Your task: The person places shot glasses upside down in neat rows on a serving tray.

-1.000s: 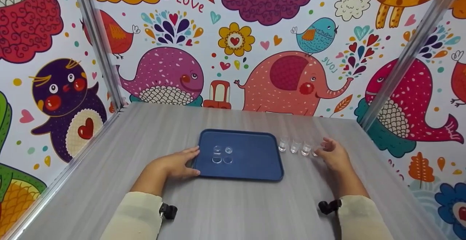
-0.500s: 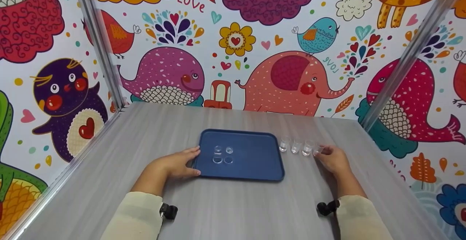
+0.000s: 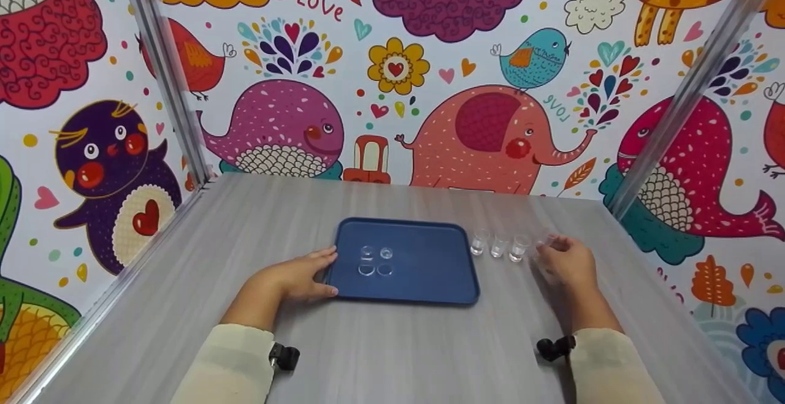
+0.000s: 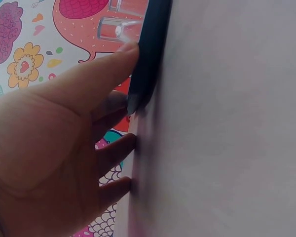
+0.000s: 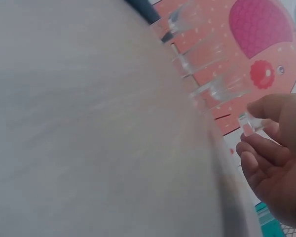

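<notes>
Our right hand (image 3: pixel 570 264): fingers pinch small glass (image 5: pixel 246 125) above table (image 3: pixel 398 355), beside row of three glasses (image 3: pixel 498 247). Left hand (image 3: pixel 294 276): fingers spread, touching blue tray (image 3: pixel 426 269) at left edge. We best keep pinch light, glass level, clear of row.

- Head view: from above, facing forward and down over the grey wood-grain table (image 3: pixel 392 355).
- Left wrist view: close, turned sideways, bare left hand (image 4: pixel 49 133) at 8 o'clock.
- Right wrist view: close, tilted, bare right hand (image 5: pixel 281 173) at 4 o'clock.
- All share the printed coral elephant (image 3: pixel 444 159).
</notes>
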Tool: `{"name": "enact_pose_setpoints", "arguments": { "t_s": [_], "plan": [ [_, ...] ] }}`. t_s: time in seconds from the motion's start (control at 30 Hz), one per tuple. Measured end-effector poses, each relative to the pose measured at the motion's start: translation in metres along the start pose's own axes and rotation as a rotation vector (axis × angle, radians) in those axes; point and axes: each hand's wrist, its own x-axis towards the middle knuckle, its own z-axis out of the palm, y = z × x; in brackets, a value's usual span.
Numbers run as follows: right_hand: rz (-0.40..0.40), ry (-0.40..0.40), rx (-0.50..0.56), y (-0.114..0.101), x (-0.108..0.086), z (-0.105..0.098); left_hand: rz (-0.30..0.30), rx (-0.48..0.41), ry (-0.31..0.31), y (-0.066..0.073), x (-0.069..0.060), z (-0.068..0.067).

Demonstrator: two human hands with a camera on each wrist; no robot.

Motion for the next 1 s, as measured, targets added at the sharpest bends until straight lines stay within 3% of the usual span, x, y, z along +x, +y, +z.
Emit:
{"name": "enact_pose_setpoints", "arguments": {
  "t_s": [0.1, 0.33, 0.47, 0.73, 1.0],
  "plan": [
    [0.01, 0.015, 0.063, -0.01, -0.005, -0.002, 0.006, 0.006, 0.002, -0.001, 0.0, 0.0],
    [-0.126, 0.059, -0.013, -0.031, -0.02, 0.009, -0.012, 0.013, -0.002, -0.001, -0.001, 0.0],
    [-0.152, 0.048, -0.036, -0.042, -0.024, 0.021, -0.012, 0.011, -0.003, -0.001, -0.001, 0.0],
    [-0.279, -0.034, 0.007, -0.059, -0.034, 0.067, -0.004, 0.006, -0.005, -0.002, 0.002, 0.002],
    [-0.349, -0.092, 0.021, -0.081, -0.051, 0.113, -0.015, 0.009, -0.006, -0.002, 0.003, 0.001]
  ]
}}
